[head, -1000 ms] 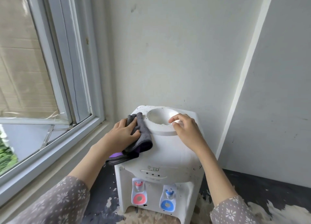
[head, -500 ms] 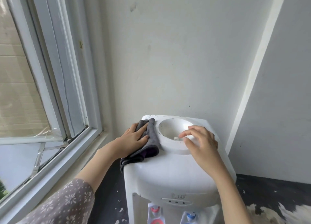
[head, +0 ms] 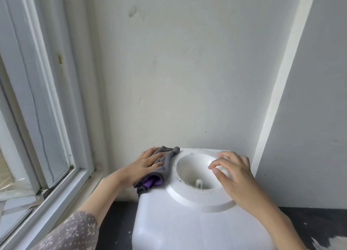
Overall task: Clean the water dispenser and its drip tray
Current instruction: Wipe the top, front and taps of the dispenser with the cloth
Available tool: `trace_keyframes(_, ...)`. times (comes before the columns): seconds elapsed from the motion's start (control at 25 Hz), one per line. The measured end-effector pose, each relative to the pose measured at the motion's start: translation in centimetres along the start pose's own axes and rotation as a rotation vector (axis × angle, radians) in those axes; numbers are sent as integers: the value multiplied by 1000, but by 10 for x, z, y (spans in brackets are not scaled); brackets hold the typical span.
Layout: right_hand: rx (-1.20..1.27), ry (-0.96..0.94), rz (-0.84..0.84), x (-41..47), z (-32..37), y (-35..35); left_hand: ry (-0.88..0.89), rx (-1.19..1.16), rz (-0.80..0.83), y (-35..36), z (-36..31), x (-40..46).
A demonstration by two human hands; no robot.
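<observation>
The white water dispenser (head: 178, 217) fills the lower middle, seen from above, with its round bottle well (head: 195, 172) on top. Dark specks line the well's rim. My left hand (head: 142, 165) presses a grey cloth with a purple inside (head: 161, 167) flat on the dispenser's top, left of the well. My right hand (head: 232, 174) rests on the well's right rim, fingers loosely bent over its edge. The taps and the drip tray are out of view.
A white-framed window (head: 37, 118) runs along the left with its sill (head: 62, 199) beside the dispenser. White walls stand close behind and to the right. A dark worn surface (head: 308, 225) shows beside the dispenser's base.
The view has drawn closer and tilted up, so the taps have left the frame. My left hand has slid the cloth toward the back left corner of the top.
</observation>
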State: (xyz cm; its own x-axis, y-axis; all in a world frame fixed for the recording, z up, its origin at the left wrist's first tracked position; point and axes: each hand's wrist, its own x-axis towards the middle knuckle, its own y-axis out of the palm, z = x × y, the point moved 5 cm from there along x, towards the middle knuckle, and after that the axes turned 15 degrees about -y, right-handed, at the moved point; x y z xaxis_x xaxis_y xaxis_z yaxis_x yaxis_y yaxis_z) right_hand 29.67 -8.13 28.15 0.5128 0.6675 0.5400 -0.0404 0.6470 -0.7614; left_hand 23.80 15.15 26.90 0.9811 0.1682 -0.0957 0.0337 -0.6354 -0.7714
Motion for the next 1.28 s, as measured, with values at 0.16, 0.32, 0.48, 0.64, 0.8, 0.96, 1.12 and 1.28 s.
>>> trace_keyframes(0.16,-77,6,22,10,-8,1,163,122,33,-7,5,44)
trace_keyframes(0.32,-171,-1,35,9,-4,5,169,86,130,-10,-6,75)
trace_keyframes(0.48,-229,-56,-43,10,-10,9,242,28,245,2,-35,102)
trace_keyframes(0.64,-268,-44,-82,13,-14,7,321,24,355,19,-60,126)
trace_keyframes(0.8,-373,-105,-103,15,-10,7,362,-73,420,27,-68,139)
trace_keyframes(0.96,-262,-59,-74,13,-14,8,375,156,244,27,-78,149)
trace_keyframes(1.12,-279,-53,-55,12,-14,10,333,583,-319,6,-83,154)
trace_keyframes(1.28,-338,-102,-124,13,-12,8,189,195,-392,-55,-61,153)
